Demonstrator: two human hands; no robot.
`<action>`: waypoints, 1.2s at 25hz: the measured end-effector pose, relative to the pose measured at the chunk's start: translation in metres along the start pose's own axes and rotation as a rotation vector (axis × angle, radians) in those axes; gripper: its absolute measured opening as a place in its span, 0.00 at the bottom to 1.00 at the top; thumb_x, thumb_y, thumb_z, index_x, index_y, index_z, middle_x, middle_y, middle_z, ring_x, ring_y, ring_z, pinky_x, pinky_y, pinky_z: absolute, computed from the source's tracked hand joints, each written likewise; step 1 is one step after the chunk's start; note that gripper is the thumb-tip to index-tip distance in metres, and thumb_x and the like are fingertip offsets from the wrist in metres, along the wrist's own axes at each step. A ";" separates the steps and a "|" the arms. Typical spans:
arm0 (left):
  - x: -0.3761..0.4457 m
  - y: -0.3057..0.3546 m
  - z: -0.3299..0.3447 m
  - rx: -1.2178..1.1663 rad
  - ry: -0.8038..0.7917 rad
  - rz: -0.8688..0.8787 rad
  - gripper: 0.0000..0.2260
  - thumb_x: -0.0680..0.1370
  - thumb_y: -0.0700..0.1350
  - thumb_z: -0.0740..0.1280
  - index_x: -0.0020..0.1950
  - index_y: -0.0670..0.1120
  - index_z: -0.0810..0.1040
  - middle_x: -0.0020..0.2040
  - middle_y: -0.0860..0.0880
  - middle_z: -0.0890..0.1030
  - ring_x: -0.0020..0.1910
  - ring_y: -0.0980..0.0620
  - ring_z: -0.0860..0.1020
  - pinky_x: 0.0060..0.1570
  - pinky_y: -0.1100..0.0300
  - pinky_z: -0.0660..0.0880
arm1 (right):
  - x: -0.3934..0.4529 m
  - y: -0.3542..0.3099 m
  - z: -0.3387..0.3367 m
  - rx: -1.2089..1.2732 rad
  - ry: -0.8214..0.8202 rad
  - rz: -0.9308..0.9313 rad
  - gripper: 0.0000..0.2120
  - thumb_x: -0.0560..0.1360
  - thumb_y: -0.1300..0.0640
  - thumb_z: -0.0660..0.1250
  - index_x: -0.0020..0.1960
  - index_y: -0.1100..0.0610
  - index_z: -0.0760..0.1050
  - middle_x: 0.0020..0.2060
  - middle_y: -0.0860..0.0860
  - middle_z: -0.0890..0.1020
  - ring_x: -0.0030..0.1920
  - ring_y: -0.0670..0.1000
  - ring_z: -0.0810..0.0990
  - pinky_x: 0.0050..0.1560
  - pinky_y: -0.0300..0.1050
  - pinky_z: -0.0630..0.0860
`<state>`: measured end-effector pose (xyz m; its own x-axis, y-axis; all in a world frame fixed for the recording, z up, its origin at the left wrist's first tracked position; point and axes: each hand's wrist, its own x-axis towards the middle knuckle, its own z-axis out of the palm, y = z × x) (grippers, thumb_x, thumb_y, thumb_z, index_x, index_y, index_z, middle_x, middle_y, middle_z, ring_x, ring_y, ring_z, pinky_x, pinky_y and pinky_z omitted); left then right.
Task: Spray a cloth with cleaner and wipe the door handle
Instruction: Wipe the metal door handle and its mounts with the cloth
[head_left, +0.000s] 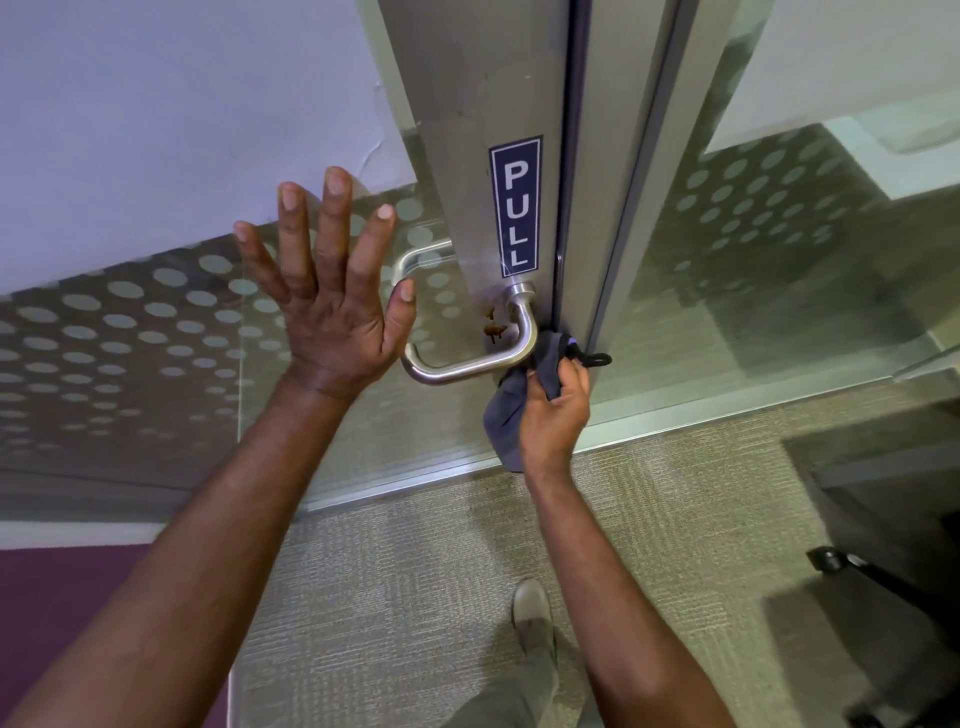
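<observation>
Glass door with frosted dots, framed by a brushed metal stile. Blue vertical sign on the stile, reading "PULL". Left hand flat against the glass, fingers spread wide, holding nothing. Right hand clenched on a dark grey cloth, bunched just below the bend of the door handle, possibly touching it. Brown smears on the stile beside the handle's mount. Small black piece past the cloth, hard to identify. Shoe on carpet, leg cut off below.

two hands, one cloth, one handle
</observation>
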<state>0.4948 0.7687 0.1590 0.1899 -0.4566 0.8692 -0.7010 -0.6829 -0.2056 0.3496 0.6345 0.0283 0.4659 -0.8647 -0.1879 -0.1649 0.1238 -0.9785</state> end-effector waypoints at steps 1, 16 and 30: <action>0.000 0.000 -0.001 -0.003 0.002 0.001 0.23 0.85 0.56 0.54 0.78 0.49 0.65 0.86 0.55 0.44 0.85 0.51 0.41 0.80 0.43 0.35 | 0.001 -0.003 -0.004 -0.020 -0.027 -0.029 0.17 0.78 0.70 0.70 0.67 0.66 0.79 0.69 0.57 0.76 0.68 0.53 0.77 0.73 0.42 0.71; 0.001 -0.001 -0.001 -0.001 0.004 0.008 0.23 0.84 0.56 0.55 0.78 0.49 0.64 0.86 0.54 0.44 0.85 0.51 0.41 0.80 0.43 0.35 | 0.010 -0.030 -0.012 -0.183 -0.124 -0.527 0.22 0.79 0.64 0.59 0.72 0.61 0.74 0.66 0.40 0.65 0.66 0.46 0.73 0.70 0.39 0.72; -0.002 -0.002 0.007 0.025 0.041 0.002 0.25 0.84 0.57 0.58 0.80 0.50 0.62 0.86 0.53 0.45 0.85 0.50 0.42 0.81 0.42 0.36 | -0.014 0.020 0.030 -0.016 0.054 -0.093 0.16 0.80 0.71 0.66 0.67 0.67 0.77 0.70 0.52 0.68 0.63 0.22 0.68 0.67 0.21 0.62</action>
<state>0.5004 0.7669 0.1545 0.1600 -0.4348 0.8862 -0.6836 -0.6965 -0.2183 0.3662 0.6633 0.0087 0.4322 -0.8971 -0.0912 -0.1372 0.0345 -0.9899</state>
